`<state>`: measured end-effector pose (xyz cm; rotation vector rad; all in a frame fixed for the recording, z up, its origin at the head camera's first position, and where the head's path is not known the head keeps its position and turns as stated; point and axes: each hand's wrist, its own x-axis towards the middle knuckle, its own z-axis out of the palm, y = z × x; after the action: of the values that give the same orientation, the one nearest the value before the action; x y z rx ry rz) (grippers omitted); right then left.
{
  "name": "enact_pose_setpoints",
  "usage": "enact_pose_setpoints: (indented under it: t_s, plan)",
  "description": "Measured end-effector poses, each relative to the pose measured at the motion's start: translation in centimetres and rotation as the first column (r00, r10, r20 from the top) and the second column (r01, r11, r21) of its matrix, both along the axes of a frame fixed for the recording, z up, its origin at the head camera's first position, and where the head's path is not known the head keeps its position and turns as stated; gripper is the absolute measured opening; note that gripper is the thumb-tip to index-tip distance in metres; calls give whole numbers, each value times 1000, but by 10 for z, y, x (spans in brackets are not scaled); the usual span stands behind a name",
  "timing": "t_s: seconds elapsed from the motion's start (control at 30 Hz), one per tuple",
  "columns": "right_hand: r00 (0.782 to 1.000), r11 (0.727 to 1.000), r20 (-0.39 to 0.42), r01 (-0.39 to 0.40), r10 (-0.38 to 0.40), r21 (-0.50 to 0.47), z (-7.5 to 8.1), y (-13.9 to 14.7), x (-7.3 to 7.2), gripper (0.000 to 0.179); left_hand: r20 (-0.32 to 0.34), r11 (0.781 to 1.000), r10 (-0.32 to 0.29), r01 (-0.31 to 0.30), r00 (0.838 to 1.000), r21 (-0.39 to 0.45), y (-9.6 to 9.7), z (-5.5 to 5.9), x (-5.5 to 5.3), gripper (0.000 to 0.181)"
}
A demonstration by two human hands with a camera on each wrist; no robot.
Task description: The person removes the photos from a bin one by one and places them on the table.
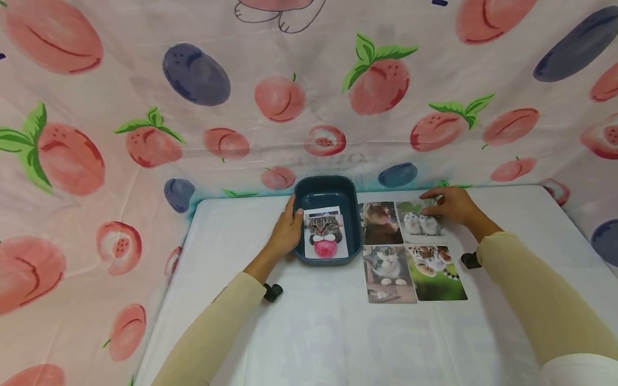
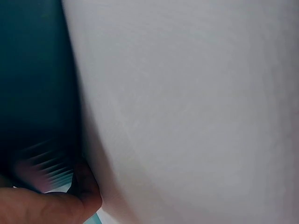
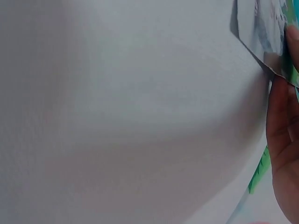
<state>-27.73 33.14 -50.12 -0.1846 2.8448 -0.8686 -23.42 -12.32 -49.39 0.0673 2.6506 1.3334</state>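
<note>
Broadly, the fruit-print backdrop (image 1: pixel 318 64) rises behind and around the white-covered table (image 1: pixel 314 332); on the table, near its far edge, sits the dark teal plastic tray (image 1: pixel 328 190), upright and open at the top; the left hand (image 1: pixel 287 228) is clamped on its left wall, thumb at the rim and fingers outside; the right hand (image 1: pixel 456 206) pinches a corner of the card with two white furry animals (image 1: pixel 420 222), and in the right wrist view that card's edge is lifted off the cloth.

Four cards are out on the table in a two-by-two block, just right of the tray; the tiger cub card (image 1: pixel 436 276) and the grey-and-white cat card (image 1: pixel 388 273) make the near row; the white-animals card and a dark brown card (image 1: pixel 379 220), its picture washed out by glare, make the far row; inside the tray lies the tabby card with a pink pompom (image 1: pixel 325 236), over at least one more card.

So the handling looks partway, with cards both inside and outside; I cannot tell how many lie underneath, nor whether the right hand is placing or lifting its card.
</note>
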Motion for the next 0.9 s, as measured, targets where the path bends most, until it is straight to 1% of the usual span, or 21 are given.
enact_pose_setpoints:
  t_s: [0.2,0.33,0.5,0.6,0.7,0.8,0.9]
  plan:
    - [999,1000,-36,-1,2,26,-4,-3,0,46,1,1000,1,-1,1000,3,0,-1,-1,60]
    - [998,999,-58,1,2,41,-6,-4,0,46,3,1000,-1,1,1000,5,1,-2,1,60]
    - [994,996,-95,-42,49,75,-4,-5,2,41,3,1000,-3,3,1000,18,1,0,3,61]
    - [992,994,-109,-60,70,95,-2,-7,2,40,0,1000,-4,4,1000,23,1,0,3,61]
    - [991,994,-111,-67,76,89,2,-10,2,41,2,1000,-3,3,1000,25,1,1,2,61]
    - [988,995,-131,-81,87,52,8,-20,2,40,3,1000,1,-1,1000,23,1,0,1,61]
    - [977,993,-177,-122,121,7,19,-37,0,40,1,1000,5,-5,1000,23,0,0,0,61]
